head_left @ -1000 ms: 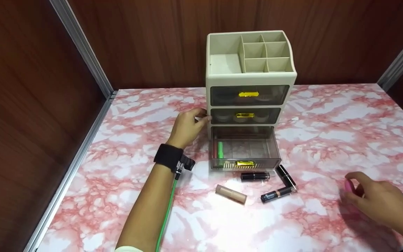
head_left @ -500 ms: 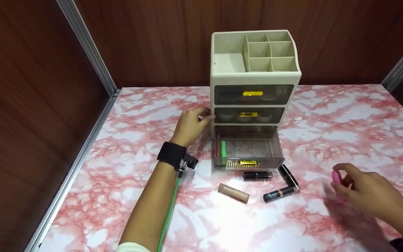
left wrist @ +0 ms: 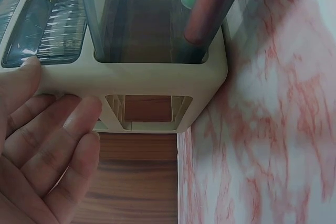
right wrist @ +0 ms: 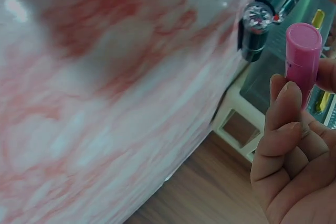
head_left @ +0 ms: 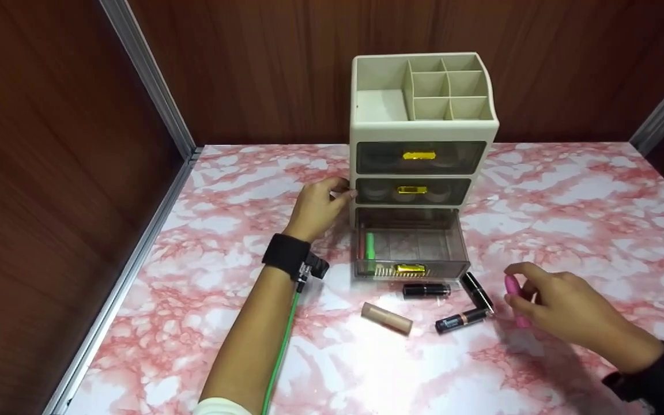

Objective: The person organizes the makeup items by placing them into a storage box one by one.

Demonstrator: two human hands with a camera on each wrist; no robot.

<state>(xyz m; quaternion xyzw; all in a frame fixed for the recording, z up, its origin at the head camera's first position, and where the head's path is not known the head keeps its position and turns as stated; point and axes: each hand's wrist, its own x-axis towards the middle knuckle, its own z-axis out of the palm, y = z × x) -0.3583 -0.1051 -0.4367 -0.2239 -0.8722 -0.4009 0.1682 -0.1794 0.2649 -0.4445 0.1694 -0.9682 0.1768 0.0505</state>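
My left hand (head_left: 316,208) rests against the left side of a cream drawer organizer (head_left: 424,131), thumb at its front edge. In the left wrist view its fingers (left wrist: 79,119) lie loosely along the side wall. The bottom drawer (head_left: 418,252), clear and smoky, is pulled out, with a green tube (head_left: 370,246) and a reddish tube (left wrist: 207,17) at its left end. Over the table to the right of the drawer, my right hand (head_left: 568,305) pinches a pink lipstick tube (right wrist: 303,53) between thumb and fingers, held upright in the right wrist view.
In front of the drawer lie black lipstick tubes (head_left: 426,290), two of them crossing near the drawer's right corner, and a beige tube (head_left: 387,319). The marbled table (head_left: 240,230) meets brown wood panels (head_left: 268,75) at the back and left.
My right hand has moved left, toward the drawer, with the pink lipstick tube in it. The left hand stays at the organizer's side. The whole view has shifted slightly.
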